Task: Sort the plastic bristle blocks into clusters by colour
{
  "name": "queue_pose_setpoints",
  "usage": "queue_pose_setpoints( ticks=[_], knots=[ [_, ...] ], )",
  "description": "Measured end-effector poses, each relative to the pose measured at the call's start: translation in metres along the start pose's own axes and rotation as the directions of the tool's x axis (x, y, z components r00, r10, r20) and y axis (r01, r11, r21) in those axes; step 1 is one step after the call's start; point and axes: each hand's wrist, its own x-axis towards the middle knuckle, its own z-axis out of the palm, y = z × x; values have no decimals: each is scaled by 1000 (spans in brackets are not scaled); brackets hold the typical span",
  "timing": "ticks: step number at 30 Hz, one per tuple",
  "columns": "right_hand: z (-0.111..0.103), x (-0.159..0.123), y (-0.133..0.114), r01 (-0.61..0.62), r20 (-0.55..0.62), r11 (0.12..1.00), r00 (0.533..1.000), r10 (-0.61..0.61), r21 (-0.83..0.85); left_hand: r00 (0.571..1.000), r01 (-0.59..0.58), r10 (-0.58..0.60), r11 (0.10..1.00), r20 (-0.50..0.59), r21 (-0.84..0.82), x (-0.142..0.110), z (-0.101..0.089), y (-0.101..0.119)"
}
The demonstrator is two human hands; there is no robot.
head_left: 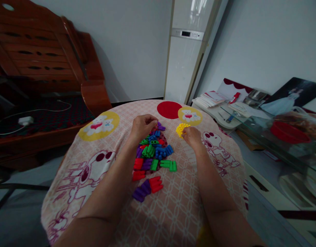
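Plastic peg-shaped building blocks in blue, green, red and purple form a loose pile (154, 149) on the patterned tablecloth (182, 199). My left hand (144, 127) is closed at the far end of the pile, its fingertips by a purple block (161, 127); what it pinches, if anything, is hidden. To the right, my right hand (192, 136) pinches the near right side of a knobbly yellow block cluster (182, 129), which appears to rest on the cloth. Closer to me lie a joined red and purple piece (147, 188) and a green piece (168, 165).
A wooden bench (37, 58) stands at the far left, with a white charger (25, 120) and its cable on the seat. Behind the table is a tall white cabinet unit (185, 61). At right, a glass shelf (266, 137) carries a red basin (290, 132) and papers.
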Motion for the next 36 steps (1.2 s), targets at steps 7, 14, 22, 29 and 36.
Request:
queue_pose_setpoints(
  ticks=[7, 14, 22, 29, 36],
  knots=[
    [-3, 3, 1, 14, -122, 984, 992, 8, 178, 979, 128, -124, 992, -164, 15, 12, -33, -29],
    [3, -6, -35, 366, -111, 791, 926, -360, 491, 945, 299, -247, 918, -213, 261, 16, -53, -77],
    [16, -18, -68, 392, -47, 511, 825, -562, 765, 919, 394, -351, 812, -180, 430, 8, -47, -98],
    [-6, -15, -41, 384, 63, 619, 816, -575, 685, 917, 399, -350, 828, -194, 395, 5, -47, -100],
    [-18, -29, -56, 482, 212, 741, 753, -623, 468, 921, 388, -334, 828, -201, 404, 5, -47, -101]
  ],
)
